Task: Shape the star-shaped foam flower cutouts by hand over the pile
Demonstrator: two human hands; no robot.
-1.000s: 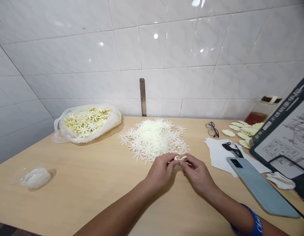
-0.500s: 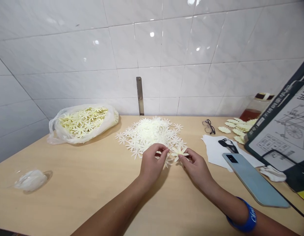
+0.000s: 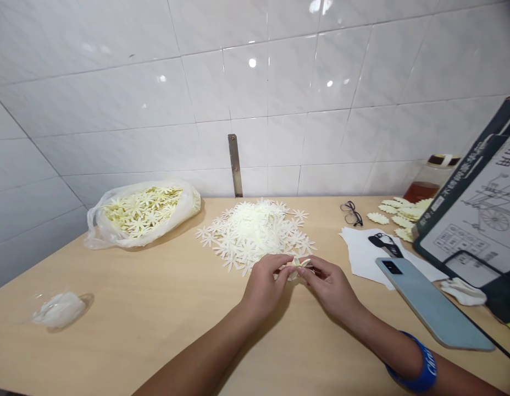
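Between my two hands is a pale yellow flower cutout, its petals bent upward. My left hand pinches its left side with thumb and fingers. On the right side, my right hand grips the same cutout between thumb and fingertips. The fingers hide part of it. Just beyond them lies a heap of whitish flower cutouts, with loose ones spread around its edge. A clear plastic bag full of yellower flower cutouts lies open at the back left.
To the right are a blue phone, white paper, eyeglasses, scalloped pale pieces, a jar of brown liquid and a leaning printed box. A small clear bag with white contents lies at left.
My hands have come together on the flower cutout. Its petals lay spread before and now stand folded up. My left fingers, which were beside it, now grip it.
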